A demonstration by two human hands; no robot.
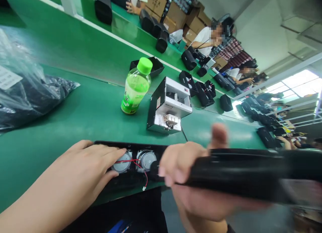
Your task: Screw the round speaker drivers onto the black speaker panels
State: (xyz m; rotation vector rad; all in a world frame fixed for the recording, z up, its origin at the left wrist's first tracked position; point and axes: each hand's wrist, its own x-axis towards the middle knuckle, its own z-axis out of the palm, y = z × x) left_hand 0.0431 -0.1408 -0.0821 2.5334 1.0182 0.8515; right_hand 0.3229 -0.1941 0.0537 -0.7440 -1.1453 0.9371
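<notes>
A long black speaker panel (110, 182) lies at the near edge of the green table, with two round silver speaker drivers (147, 160) in it. Red wires (133, 160) cross the drivers and end in a small white connector (144, 188). My left hand (93, 169) holds the panel's left part, its fingers and thumb about the left driver. In my right hand (187, 169) is a black electric screwdriver (233, 174), gripped lengthwise and blurred by motion. Its dark front end is over the panel beside the right driver; the exact contact is hidden.
Behind the panel stand a screw feeder (168, 107) and a green-capped bottle (137, 87). A plastic bag of dark parts (30, 88) lies left. Black speaker housings (205, 93) sit farther back. Across the table, co-workers (205, 40) work near cardboard boxes (156, 4).
</notes>
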